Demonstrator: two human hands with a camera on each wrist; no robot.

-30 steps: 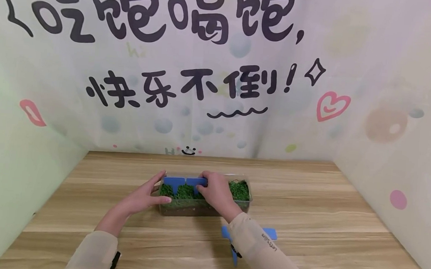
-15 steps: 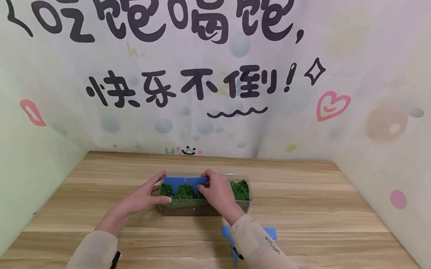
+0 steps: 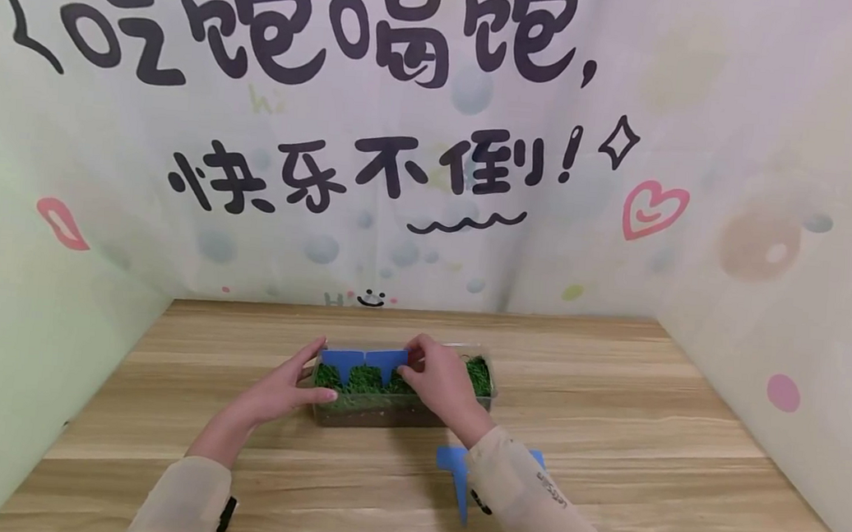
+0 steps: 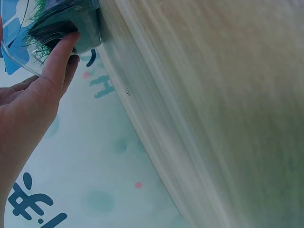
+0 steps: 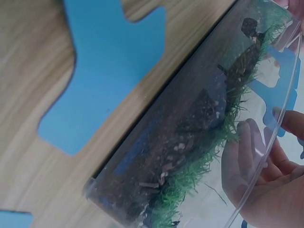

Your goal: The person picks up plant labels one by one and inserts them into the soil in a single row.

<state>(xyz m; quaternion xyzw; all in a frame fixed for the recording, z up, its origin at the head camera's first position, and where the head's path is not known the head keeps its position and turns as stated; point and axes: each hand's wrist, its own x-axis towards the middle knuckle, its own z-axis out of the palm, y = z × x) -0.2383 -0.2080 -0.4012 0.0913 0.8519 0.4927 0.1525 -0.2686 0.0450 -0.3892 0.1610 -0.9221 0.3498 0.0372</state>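
Observation:
A clear planter box of dark soil topped with green grass stands near the table's middle. My left hand grips its left end, thumb on the front wall and fingers stretched toward the back. Two blue T-shaped plant labels stand side by side in the grass: a left label and a right label. My right hand pinches the right label's outer end. In the right wrist view the thumb overlaps that end, and several fingers show through the clear wall.
On the table before the box lies a loose blue label, partly under my right sleeve. Another blue piece shows just beyond the sleeve. A printed cloth wall borders the table's back edge.
My right hand and forearm have shifted slightly right, toward the right label's outer end. That label's top edge is slightly higher than a second ago. My left hand keeps its place.

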